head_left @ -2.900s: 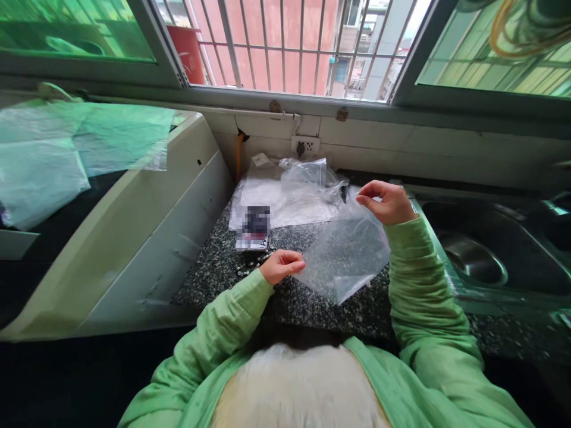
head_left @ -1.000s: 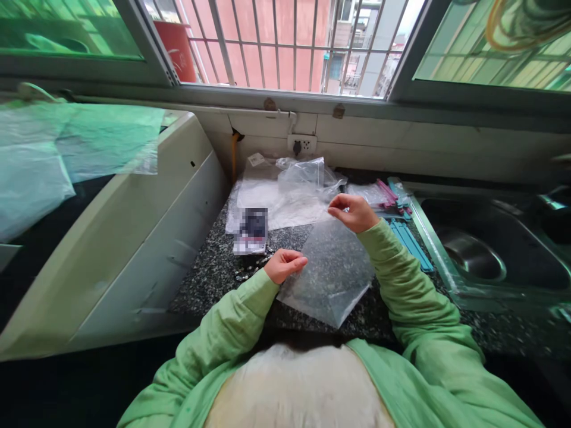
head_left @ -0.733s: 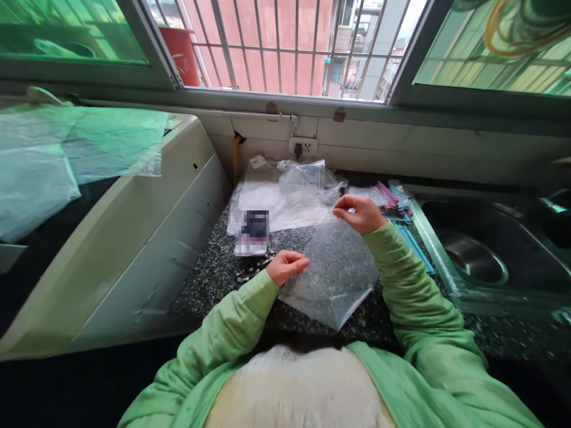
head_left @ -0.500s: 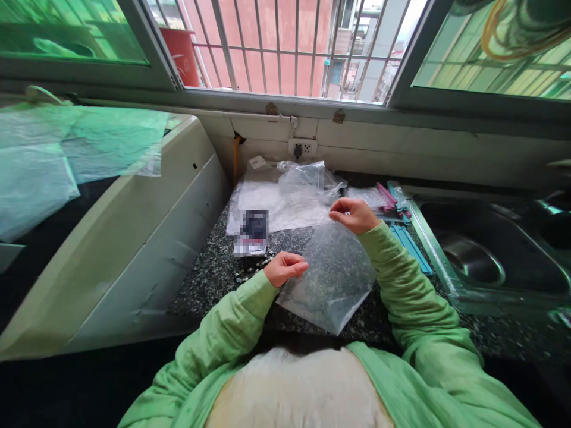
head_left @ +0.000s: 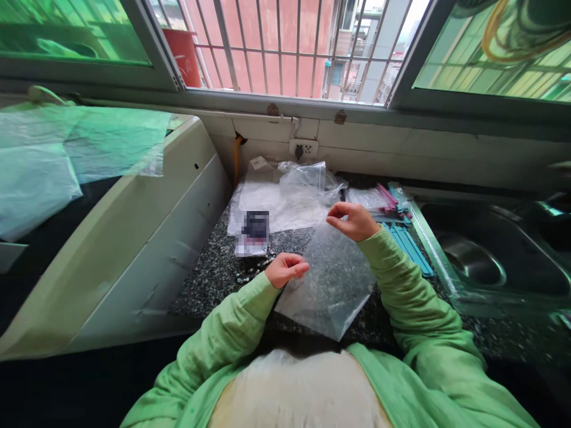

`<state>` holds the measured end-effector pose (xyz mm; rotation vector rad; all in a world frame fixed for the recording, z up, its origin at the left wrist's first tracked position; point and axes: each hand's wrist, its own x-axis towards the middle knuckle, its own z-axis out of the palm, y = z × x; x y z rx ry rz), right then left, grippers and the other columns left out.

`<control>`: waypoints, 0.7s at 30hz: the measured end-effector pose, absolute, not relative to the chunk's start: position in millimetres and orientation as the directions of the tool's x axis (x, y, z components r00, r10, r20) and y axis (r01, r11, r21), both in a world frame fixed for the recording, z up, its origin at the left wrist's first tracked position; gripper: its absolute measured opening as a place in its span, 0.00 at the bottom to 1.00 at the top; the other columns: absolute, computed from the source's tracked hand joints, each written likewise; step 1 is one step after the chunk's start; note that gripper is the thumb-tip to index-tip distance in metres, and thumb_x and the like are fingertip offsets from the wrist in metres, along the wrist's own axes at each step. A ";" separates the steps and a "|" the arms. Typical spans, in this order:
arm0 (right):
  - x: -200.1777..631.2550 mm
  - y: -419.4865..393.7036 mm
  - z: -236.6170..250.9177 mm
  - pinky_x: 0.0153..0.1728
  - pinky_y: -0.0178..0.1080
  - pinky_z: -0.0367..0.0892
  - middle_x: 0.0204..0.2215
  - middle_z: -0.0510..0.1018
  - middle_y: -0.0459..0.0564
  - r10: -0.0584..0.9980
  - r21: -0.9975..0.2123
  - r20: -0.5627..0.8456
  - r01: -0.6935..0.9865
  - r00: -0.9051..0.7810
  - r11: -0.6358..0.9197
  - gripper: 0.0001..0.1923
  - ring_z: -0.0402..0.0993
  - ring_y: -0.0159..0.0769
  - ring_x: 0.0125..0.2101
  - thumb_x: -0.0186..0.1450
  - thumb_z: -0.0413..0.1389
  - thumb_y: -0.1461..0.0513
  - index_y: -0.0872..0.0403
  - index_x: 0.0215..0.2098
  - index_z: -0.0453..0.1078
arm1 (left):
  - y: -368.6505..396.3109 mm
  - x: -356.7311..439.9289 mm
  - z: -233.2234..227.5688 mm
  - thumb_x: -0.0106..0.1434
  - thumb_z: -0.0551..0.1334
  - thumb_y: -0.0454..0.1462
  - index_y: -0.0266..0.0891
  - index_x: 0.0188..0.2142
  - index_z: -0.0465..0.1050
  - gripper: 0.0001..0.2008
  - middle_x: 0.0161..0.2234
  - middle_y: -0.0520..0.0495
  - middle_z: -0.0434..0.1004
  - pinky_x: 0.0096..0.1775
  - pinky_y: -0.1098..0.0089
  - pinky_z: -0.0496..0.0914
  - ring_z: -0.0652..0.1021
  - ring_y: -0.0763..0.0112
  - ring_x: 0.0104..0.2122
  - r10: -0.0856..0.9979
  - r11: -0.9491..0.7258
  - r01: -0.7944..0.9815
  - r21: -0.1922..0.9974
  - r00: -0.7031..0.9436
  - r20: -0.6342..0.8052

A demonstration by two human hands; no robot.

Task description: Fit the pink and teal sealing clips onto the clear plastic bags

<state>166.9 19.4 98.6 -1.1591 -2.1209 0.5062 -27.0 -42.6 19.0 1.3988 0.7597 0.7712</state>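
Two bare hands hold one clear plastic bag [head_left: 328, 279] above a speckled granite counter [head_left: 209, 279], and we read the scene from left to right.

At far left we see a pale plastic sheet [head_left: 66, 154] draped over a white appliance [head_left: 134, 238]. Beside it on the counter lies a small dark packet [head_left: 253, 233] (its print is blurred), with a scatter of small shiny pieces [head_left: 255, 268] just in front of it. Behind these, against the wall, sit loose clear bags [head_left: 289, 193] below a wall socket [head_left: 304, 148].

Next we come to the left hand [head_left: 285, 268], its fingers curled together and pinched on the bag's near left edge. The bag hangs tilted between the hands, one corner pointing down toward the person's body, and the stone shows through it. We cannot tell whether that lowest corner touches the counter.

Further right, the right hand [head_left: 352, 220] is raised higher and farther back, thumb and fingertips closed on the bag's top edge. Both arms wear light green sleeves [head_left: 414, 297].

Just right of that hand we note pink and teal sticks [head_left: 401, 229] lying on the counter beside the steel sink [head_left: 482, 261]. At far right the sink's basin sits dark under the barred window [head_left: 289, 41].
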 end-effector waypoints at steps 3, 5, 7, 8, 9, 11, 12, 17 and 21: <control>162.8 15.4 98.6 0.26 0.33 0.63 0.20 0.72 0.47 0.824 -0.564 0.383 0.601 -0.418 0.567 0.04 0.67 0.29 0.22 0.52 0.53 0.64 0.57 0.21 0.67 | -42.4 -27.5 18.6 0.47 0.59 0.55 0.33 0.13 0.59 0.26 0.12 0.56 0.56 0.21 0.76 0.51 0.57 0.83 0.16 0.854 -0.008 -0.023 1.000 0.520 0.019; 161.9 13.6 99.3 0.26 0.33 0.63 0.20 0.72 0.47 0.815 -0.544 0.398 0.607 -0.422 0.580 0.04 0.67 0.29 0.23 0.52 0.53 0.64 0.56 0.21 0.67 | -42.6 -28.2 19.1 0.47 0.58 0.55 0.33 0.12 0.59 0.26 0.12 0.55 0.56 0.21 0.75 0.52 0.57 0.83 0.16 0.862 -0.034 -0.006 0.999 0.506 0.032; 162.5 12.8 100.3 0.26 0.32 0.63 0.20 0.72 0.47 0.814 -0.545 0.401 0.604 -0.421 0.581 0.04 0.66 0.29 0.22 0.52 0.53 0.64 0.56 0.21 0.67 | -43.0 -29.1 20.0 0.48 0.58 0.54 0.33 0.12 0.59 0.26 0.13 0.55 0.56 0.21 0.75 0.52 0.58 0.83 0.17 0.865 -0.055 0.007 0.998 0.499 0.044; 163.1 12.9 100.8 0.25 0.32 0.63 0.20 0.72 0.47 0.816 -0.554 0.397 0.599 -0.420 0.578 0.04 0.66 0.29 0.22 0.52 0.53 0.64 0.56 0.21 0.67 | -43.1 -29.5 20.4 0.48 0.58 0.54 0.33 0.12 0.59 0.26 0.13 0.55 0.56 0.22 0.75 0.52 0.58 0.83 0.17 0.866 -0.063 0.009 0.998 0.498 0.050; 163.8 13.1 101.2 0.25 0.32 0.63 0.19 0.72 0.46 0.821 -0.568 0.388 0.593 -0.419 0.571 0.04 0.66 0.28 0.22 0.52 0.53 0.64 0.56 0.21 0.67 | -43.3 -29.9 20.8 0.49 0.58 0.54 0.33 0.12 0.59 0.26 0.13 0.55 0.56 0.21 0.75 0.52 0.57 0.83 0.17 0.866 -0.068 0.006 0.998 0.497 0.056; 164.7 14.1 101.2 0.24 0.32 0.62 0.19 0.72 0.46 0.833 -0.601 0.360 0.579 -0.420 0.551 0.04 0.66 0.28 0.21 0.52 0.53 0.64 0.56 0.21 0.67 | -43.4 -30.4 21.5 0.49 0.58 0.54 0.33 0.12 0.59 0.26 0.13 0.55 0.56 0.21 0.75 0.52 0.58 0.82 0.17 0.863 -0.074 -0.002 0.997 0.501 0.065; 164.8 14.8 100.7 0.24 0.32 0.62 0.19 0.72 0.46 0.841 -0.618 0.341 0.574 -0.420 0.537 0.04 0.66 0.28 0.21 0.52 0.53 0.63 0.56 0.21 0.67 | -43.5 -30.6 22.0 0.49 0.58 0.54 0.33 0.12 0.58 0.26 0.13 0.55 0.56 0.21 0.75 0.52 0.57 0.82 0.17 0.861 -0.074 -0.007 0.997 0.505 0.067; 162.6 19.0 95.2 0.22 0.31 0.61 0.17 0.72 0.45 0.875 -0.675 0.265 0.570 -0.406 0.469 0.05 0.64 0.27 0.19 0.51 0.53 0.63 0.57 0.20 0.68 | -44.1 -31.3 25.8 0.47 0.59 0.55 0.34 0.11 0.56 0.27 0.12 0.56 0.53 0.20 0.75 0.50 0.55 0.84 0.16 0.839 -0.027 -0.036 0.999 0.542 0.042; 161.1 18.6 94.0 0.22 0.31 0.61 0.17 0.72 0.45 0.880 -0.693 0.264 0.556 -0.396 0.458 0.06 0.64 0.27 0.19 0.51 0.54 0.62 0.58 0.21 0.68 | -44.9 -31.8 28.2 0.46 0.59 0.55 0.34 0.11 0.55 0.27 0.12 0.56 0.53 0.20 0.75 0.50 0.55 0.84 0.15 0.831 0.014 -0.053 0.999 0.555 0.018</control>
